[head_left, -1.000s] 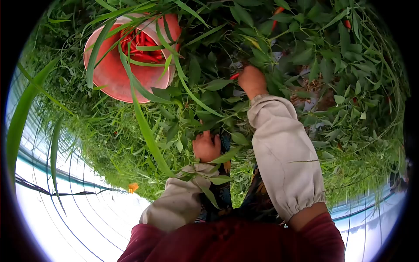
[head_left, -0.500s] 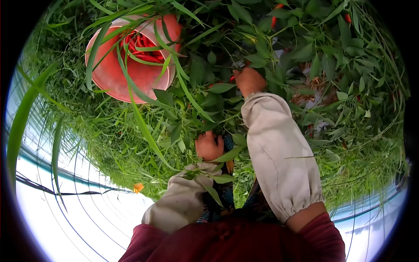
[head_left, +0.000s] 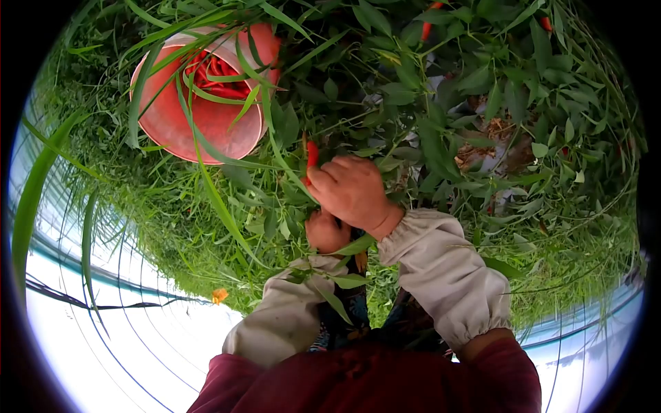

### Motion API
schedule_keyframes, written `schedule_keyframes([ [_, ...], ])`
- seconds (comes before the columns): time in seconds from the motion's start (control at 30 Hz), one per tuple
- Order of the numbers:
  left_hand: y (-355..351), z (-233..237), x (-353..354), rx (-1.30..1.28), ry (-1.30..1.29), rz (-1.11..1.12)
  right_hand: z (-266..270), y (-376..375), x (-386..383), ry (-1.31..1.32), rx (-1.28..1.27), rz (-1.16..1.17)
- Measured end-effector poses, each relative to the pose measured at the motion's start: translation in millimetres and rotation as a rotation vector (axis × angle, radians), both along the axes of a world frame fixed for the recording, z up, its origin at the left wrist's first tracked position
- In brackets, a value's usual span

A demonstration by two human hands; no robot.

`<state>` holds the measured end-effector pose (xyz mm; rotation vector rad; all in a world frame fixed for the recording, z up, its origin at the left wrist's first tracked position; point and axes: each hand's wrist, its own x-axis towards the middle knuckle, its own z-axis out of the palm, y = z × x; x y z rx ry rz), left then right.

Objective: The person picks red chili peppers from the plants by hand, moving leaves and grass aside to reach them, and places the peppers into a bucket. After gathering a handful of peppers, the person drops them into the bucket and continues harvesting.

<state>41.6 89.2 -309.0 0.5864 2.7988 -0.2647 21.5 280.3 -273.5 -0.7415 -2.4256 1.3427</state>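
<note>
My right hand [head_left: 354, 193] is closed around a red chili pepper [head_left: 312, 154], which sticks out past the thumb side with its tip up. Just below it, my left hand [head_left: 326, 232] is curled, its fingers partly covered by the right hand; what they hold, if anything, is hidden. Up and to the left, a reddish bucket [head_left: 196, 131] lies tilted with its mouth toward me. Red chili peppers [head_left: 222, 74] are heaped deep inside it, and long grass blades cross its opening.
Leafy chili plants [head_left: 475, 82] spread ahead and to the right, with a red pepper [head_left: 427, 29] hanging at the top. Dry litter [head_left: 499, 141] shows between the leaves. An orange flower [head_left: 219, 296] stands at lower left.
My right hand has come back from the foliage toward me and to the left, bringing the red chili pepper over my left hand. My left hand has hardly moved.
</note>
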Motion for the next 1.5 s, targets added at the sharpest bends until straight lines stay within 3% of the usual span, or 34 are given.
schedule_keyframes([
  [0.03, -1, -9, 9, -0.003, -0.002, -0.001, 18, -11, 1, 0.077, 0.017, 0.175],
  [0.13, -1, -23, 21, 0.039, 0.220, 0.008, 46, -25, -2, 0.244, 0.049, 0.389],
  [0.17, -1, -10, 18, 0.039, 0.084, -0.037, 50, -25, -4, 0.299, 0.062, 0.511],
  [0.3, -1, 31, -1, -0.023, -0.373, -0.036, 59, -7, -21, 0.348, 0.060, 0.582],
  [0.5, -5, 39, -19, -0.141, -0.635, 0.073, 64, -11, -32, 0.451, 0.061, 0.591],
  [0.7, -11, 38, -21, -0.073, -0.678, 0.060, 68, -8, -34, 0.477, -0.023, 0.560],
  [0.77, -13, 36, -21, -0.019, -0.654, -0.055, 71, -5, -33, 0.477, -0.066, 0.560],
  [0.9, -17, 33, -20, -0.046, -0.719, 0.062, 88, -7, -36, 0.521, -0.047, 0.544],
  [1.03, -2, 38, -17, 0.002, -0.606, -0.013, 163, -23, -58, 0.948, -0.308, 0.281],
  [1.1, 9, 42, -24, -0.015, -0.594, -0.034, 168, -12, -78, 1.009, -0.414, 0.132],
  [1.17, 16, 46, -28, -0.064, -0.635, 0.005, 160, -2, -93, 1.030, -0.309, -0.044],
  [1.27, 3, 39, -29, -0.032, -0.650, 0.012, 141, -1, -120, 0.929, -0.170, -0.143],
  [1.3, 2, 40, -25, -0.057, -0.642, 0.022, 124, -5, -129, 0.786, -0.157, -0.027],
  [1.33, -35, 6, 3, -0.042, -0.444, 0.212, 106, -3, -132, 0.519, -0.003, 0.080],
  [1.37, -80, -14, 16, -0.035, -0.445, 0.206, 92, -3, -129, 0.313, 0.053, 0.131],
  [1.47, -60, 4, -10, -0.059, -0.526, -0.057, 39, 17, -92, 0.331, -0.134, -0.096],
  [1.5, -45, 14, -16, -0.067, -0.555, -0.138, 20, 27, -76, 0.205, -0.163, -0.143],
])
